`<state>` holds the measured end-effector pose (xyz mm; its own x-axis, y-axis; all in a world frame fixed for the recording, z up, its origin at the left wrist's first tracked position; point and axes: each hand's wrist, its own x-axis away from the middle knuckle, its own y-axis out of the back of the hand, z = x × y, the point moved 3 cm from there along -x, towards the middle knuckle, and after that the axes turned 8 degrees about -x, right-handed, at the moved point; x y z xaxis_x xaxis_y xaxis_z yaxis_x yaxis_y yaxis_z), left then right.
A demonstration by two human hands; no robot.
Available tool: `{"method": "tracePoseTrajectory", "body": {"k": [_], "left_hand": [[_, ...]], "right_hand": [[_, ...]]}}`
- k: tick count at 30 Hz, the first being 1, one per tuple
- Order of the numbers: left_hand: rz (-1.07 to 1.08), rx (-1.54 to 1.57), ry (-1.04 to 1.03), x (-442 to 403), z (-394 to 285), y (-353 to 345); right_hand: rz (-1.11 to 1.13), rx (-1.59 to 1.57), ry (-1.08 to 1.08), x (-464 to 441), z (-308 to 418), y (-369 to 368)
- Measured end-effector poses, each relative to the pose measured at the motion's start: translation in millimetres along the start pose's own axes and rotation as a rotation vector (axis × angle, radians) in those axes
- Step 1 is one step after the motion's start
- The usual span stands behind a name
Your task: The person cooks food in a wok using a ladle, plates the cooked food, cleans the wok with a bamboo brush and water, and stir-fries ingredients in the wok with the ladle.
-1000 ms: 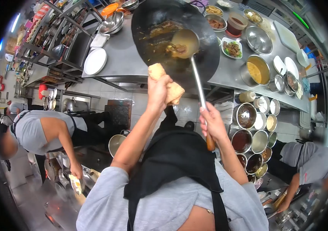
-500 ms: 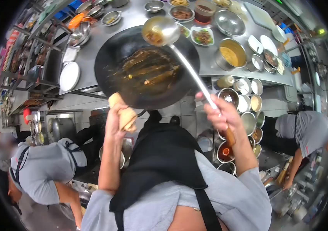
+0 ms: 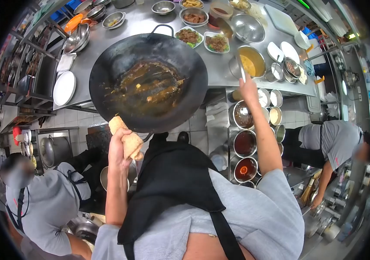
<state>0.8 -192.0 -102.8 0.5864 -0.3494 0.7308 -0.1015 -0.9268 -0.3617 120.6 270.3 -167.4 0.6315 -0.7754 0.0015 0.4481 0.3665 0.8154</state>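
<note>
My left hand (image 3: 117,147) is closed around a folded tan cloth (image 3: 131,145) at the near rim of a big black wok (image 3: 107,65). Brown oily sauce and small food bits coat the wok's bottom. Reaching forward on the right, my right hand (image 3: 249,92) grips a ladle (image 3: 242,74) by its handle, beside a steel pot of yellow-brown liquid (image 3: 254,63). The ladle's bowl is blurred and hard to make out. Beyond the wok, two white dishes hold meat with greens: the left dish (image 3: 189,37) and the right dish (image 3: 216,42).
Steel bowls and a brown-liquid tub (image 3: 220,11) line the back of the steel table (image 3: 219,69). White plates (image 3: 65,88) lie at left. Sauce containers (image 3: 245,143) stand below on the right. One co-worker (image 3: 46,203) bends at left, another (image 3: 339,141) at right.
The ladle has swung from above the wok to the right, towards the pot, with my right hand reaching forward. My left hand keeps the cloth at the wok's rim; the whole view has shifted.
</note>
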Motion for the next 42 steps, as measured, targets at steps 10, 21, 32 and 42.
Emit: {"method": "tracePoseTrajectory", "body": {"k": [10,21,32,42], "left_hand": [[0.042,-0.069,-0.171,-42.5,-15.3,-29.9],[-0.070,-0.207,-0.674,-50.4,-17.1,-85.8],[-0.019,-0.217,-0.542,-36.0,-8.6,-64.9],[0.046,-0.144,-0.492,0.9,-2.6,-63.5]], "right_hand": [[0.553,-1.070,-0.413,91.6,69.2,65.8],[0.718,-1.196,-0.411,186.5,140.5,-35.8],[1.378,-1.913,-0.751,212.4,142.0,10.9],[0.637,-0.975,-0.487,210.2,66.3,57.1]]}}
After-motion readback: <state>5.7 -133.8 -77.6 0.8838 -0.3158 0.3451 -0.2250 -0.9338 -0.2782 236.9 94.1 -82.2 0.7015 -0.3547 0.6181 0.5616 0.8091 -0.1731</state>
